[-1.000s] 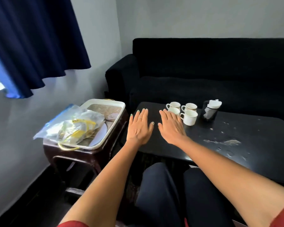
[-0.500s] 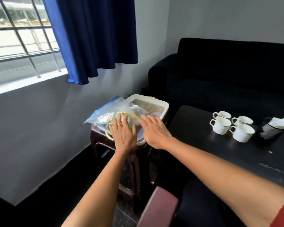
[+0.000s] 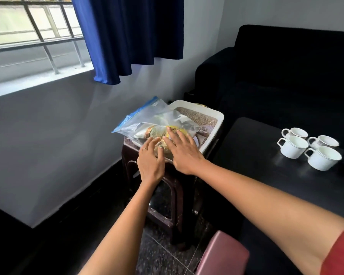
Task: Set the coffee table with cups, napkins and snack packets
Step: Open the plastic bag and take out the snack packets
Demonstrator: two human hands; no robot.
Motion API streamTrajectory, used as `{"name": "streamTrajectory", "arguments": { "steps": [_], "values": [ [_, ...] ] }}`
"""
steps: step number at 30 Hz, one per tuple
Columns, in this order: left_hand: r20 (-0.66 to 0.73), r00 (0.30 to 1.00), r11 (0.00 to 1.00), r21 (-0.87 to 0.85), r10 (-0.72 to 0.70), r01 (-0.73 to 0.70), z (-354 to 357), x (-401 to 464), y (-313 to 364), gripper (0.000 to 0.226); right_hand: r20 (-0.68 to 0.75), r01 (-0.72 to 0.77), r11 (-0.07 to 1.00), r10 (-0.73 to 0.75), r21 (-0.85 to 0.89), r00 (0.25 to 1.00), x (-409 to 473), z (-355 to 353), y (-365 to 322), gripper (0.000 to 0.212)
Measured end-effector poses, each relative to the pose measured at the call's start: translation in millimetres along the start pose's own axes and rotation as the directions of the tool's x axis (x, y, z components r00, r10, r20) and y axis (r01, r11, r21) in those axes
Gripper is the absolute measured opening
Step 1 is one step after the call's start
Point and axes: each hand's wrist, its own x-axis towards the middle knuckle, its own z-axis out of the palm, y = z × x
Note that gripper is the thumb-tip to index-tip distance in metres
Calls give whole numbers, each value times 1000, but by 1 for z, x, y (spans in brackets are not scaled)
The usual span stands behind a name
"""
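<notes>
A clear zip bag (image 3: 154,120) with a blue seal holds yellow and silver snack packets. It lies on a white tray (image 3: 213,133) on a small dark side table (image 3: 167,187). My left hand (image 3: 150,162) touches the bag's near edge, its fingers slightly bent. My right hand (image 3: 184,153) rests flat on top of the bag with its fingers spread. Several white cups (image 3: 310,148) stand grouped on the black coffee table (image 3: 246,155) at the right. The napkins are only a blurred sliver at the right edge.
A black sofa (image 3: 286,76) runs behind the coffee table. A blue curtain (image 3: 131,36) hangs by the barred window (image 3: 28,26) at the upper left. A woven mat and a plate lie in the tray under the bag. A maroon seat (image 3: 222,253) is near my knees.
My view swung left from the coffee table to the side table. Both hands moved from above the coffee table onto the bag of snack packets.
</notes>
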Motion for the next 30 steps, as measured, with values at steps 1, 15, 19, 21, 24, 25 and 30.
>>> {"name": "streamTrajectory", "arguments": {
  "steps": [1, 15, 19, 21, 24, 25, 30],
  "values": [
    [-83, 994, 996, -56, -67, 62, 0, 0, 3, 37, -8, 3, 1000, -3, 5, 1000, -2, 3, 0, 74],
    [133, 721, 494, -644, -680, 584, -26, 63, 36, 69, -7, -10, 995, 11, 101, 1000, -40, 40, 11, 59],
    [104, 803, 569, -653, -587, 500, -28, 65, 44, 42, 33, -9, 996, 6, 94, 999, -43, 38, 14, 62],
    [109, 834, 577, -673, -541, 463, -27, 66, 50, 13, 50, -16, 996, 11, 92, 999, -41, 34, 15, 62],
    [71, 889, 654, -651, -453, 385, -27, 64, 65, 25, 86, -58, 993, 50, 99, 995, -37, 26, 16, 61],
    [64, 910, 668, -659, -409, 346, -27, 63, 71, 25, 96, -76, 992, 66, 103, 993, -35, 23, 16, 62],
    [95, 990, 728, -671, -106, 142, -28, 56, 96, 12, 170, -142, 977, 114, 162, 979, -28, 19, 22, 65]
  ]
}}
